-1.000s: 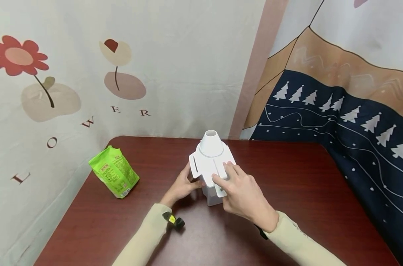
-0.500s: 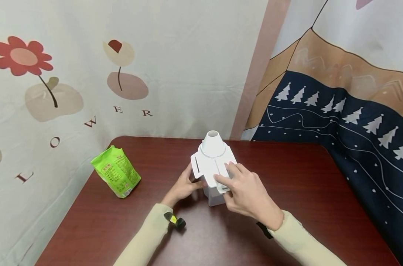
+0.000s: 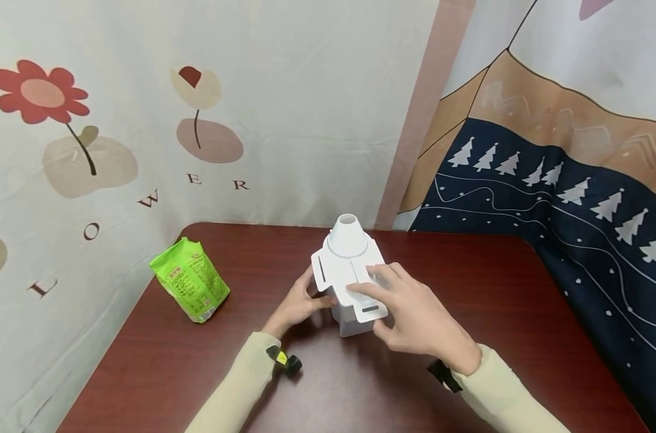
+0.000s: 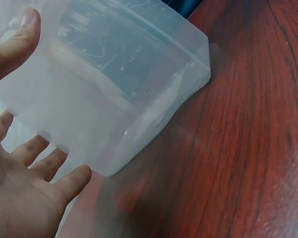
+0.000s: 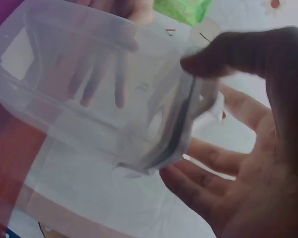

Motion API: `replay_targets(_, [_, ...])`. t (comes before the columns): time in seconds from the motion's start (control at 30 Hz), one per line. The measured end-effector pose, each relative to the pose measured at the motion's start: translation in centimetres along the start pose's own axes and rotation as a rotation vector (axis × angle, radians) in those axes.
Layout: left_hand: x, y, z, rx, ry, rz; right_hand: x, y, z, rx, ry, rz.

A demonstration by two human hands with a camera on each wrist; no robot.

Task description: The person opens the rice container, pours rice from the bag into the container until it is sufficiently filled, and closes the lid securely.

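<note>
A translucent plastic storage container [image 4: 84, 94] stands on the table under a white lid [image 3: 335, 270] with side flaps and a cone-shaped spout [image 3: 348, 236]. My left hand [image 3: 297, 305] holds the container's left side, thumb in front and fingers around the far side. In the left wrist view, the fingertips [image 4: 79, 174] press against the clear wall. My right hand [image 3: 416, 313] has its spread fingers over the lid's right part, with the thumb low beside the front flap [image 3: 370, 310], which sticks outward. Through the wall in the right wrist view, my left fingers show.
A bright green printed bag [image 3: 191, 279] stands on the left of the dark red wooden table [image 3: 273, 252]. Behind the table hang a pale flower-printed cloth [image 3: 306, 120] and a navy cloth with white trees [image 3: 522, 180].
My right hand has shifted slightly right, its thumb drawing away from the lid's front. The front flap now tilts outward and shows fully. My left hand stays on the container.
</note>
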State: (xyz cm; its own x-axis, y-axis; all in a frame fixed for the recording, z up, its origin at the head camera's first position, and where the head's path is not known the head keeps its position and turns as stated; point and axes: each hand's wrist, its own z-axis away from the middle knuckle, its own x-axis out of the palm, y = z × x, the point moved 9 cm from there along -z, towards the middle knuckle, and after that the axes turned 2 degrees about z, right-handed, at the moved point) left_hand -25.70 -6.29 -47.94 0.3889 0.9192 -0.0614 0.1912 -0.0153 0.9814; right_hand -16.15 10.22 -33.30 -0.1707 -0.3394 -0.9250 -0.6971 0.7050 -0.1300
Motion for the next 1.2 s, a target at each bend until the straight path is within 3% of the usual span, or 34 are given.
replay_targets(0.2, [-0.1, 0.3, 0.2, 0.003, 0.019, -0.023, -0.3, 1.2, 0.3, -0.014, -0.093, -0.165])
replay_targets(0.47, [0.0, 1.7, 1.7, 0.061, 0.066, -0.056, -0.6, 2.6, -0.3, -0.017, -0.040, -0.290])
replay_targets(0.7, [0.9, 2.2, 2.8, 0.121, 0.081, 0.006, 0.2, 3.5, -0.6, -0.026, -0.020, -0.328])
replay_targets(0.87, [1.8, 2.4, 3.0, 0.140, 0.098, -0.024, 0.3, 3.7, -0.6, -0.051, 0.034, -0.349])
replay_targets(1.03, [1.9, 2.6, 3.0, 0.146, 0.122, -0.049, 0.4, 3.8, -0.6, -0.032, 0.063, -0.357])
replay_targets(1.2, [1.7, 2.5, 3.0, 0.127, 0.087, -0.030, 0.4, 3.3, -0.5, -0.009, 0.106, -0.332])
